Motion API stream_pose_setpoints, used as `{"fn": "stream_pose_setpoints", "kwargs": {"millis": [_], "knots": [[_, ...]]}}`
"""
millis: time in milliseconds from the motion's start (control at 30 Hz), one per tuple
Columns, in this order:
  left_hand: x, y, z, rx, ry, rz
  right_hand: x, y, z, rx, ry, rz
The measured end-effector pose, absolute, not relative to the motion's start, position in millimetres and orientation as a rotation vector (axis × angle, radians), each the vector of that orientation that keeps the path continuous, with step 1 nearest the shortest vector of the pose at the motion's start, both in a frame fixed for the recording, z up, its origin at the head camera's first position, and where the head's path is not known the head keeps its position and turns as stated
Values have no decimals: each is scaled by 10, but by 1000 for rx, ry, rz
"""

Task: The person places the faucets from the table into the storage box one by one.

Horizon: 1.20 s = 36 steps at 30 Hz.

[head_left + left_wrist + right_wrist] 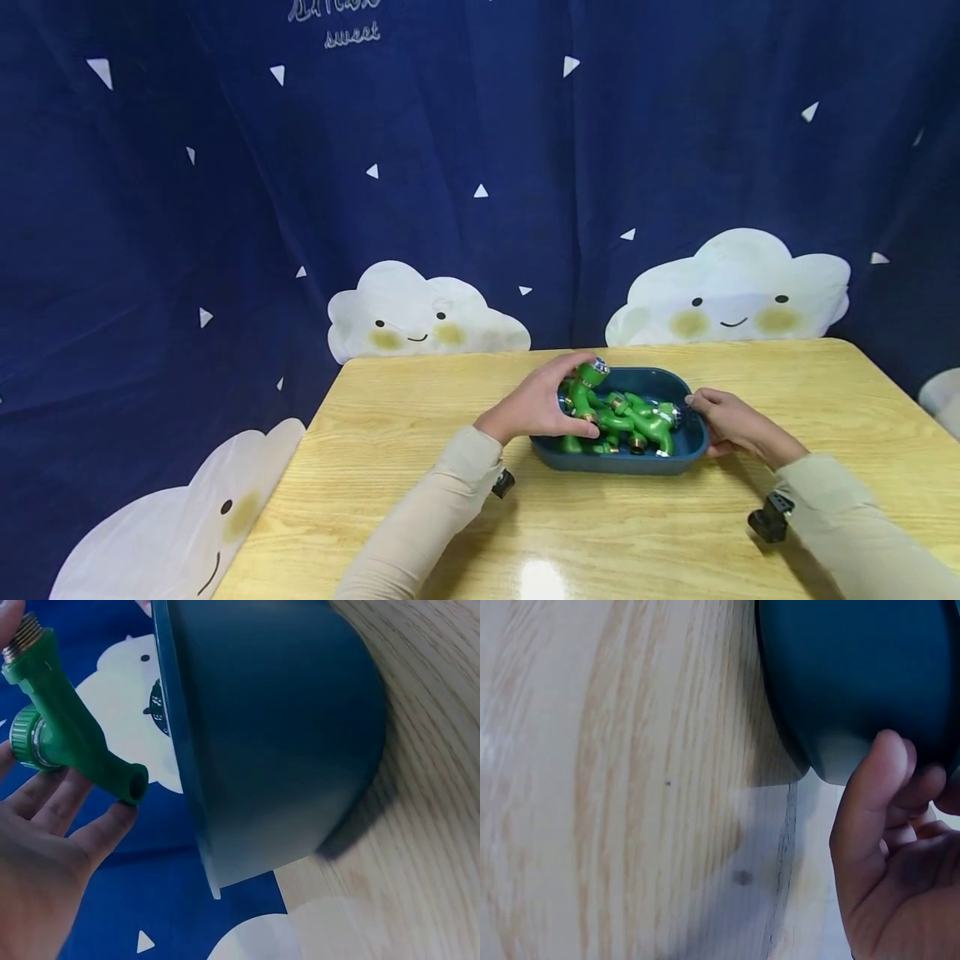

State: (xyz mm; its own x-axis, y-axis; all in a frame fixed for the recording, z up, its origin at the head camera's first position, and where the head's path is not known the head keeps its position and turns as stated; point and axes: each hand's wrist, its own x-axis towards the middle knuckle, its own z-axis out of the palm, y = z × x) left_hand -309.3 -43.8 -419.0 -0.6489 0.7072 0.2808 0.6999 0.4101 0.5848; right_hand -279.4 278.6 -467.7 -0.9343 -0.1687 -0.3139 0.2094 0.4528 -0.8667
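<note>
A green plastic tap (pixel 79 735) with a brass threaded end, a ribbed collar and a hollow spout is held in my left hand (pixel 534 405). In the head view it hangs over the left end of a dark blue-green plastic basin (pixel 637 466). The thumb is mostly cut off in the left wrist view; the fingertips support the spout and collar. Several similar green taps (pixel 651 427) lie in a heap inside the basin. My right hand (pixel 731 423) grips the basin's right end, thumb at the rim and fingers against the outer wall.
The basin stands on a light wood-grain table (pixel 600 533), towards its far edge. Behind it hangs a dark blue curtain (pixel 480 108) printed with white clouds and triangles. Both wrists carry small black cameras, the right one (pixel 770 518) close above the tabletop.
</note>
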Motion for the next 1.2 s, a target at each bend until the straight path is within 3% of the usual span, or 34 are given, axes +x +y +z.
{"fn": "stream_pose_setpoints", "kwargs": {"millis": [1200], "knots": [[-3175,-159,-4080,1306,2723,357,-2803,2776,-4682,37,2334,-1480]]}}
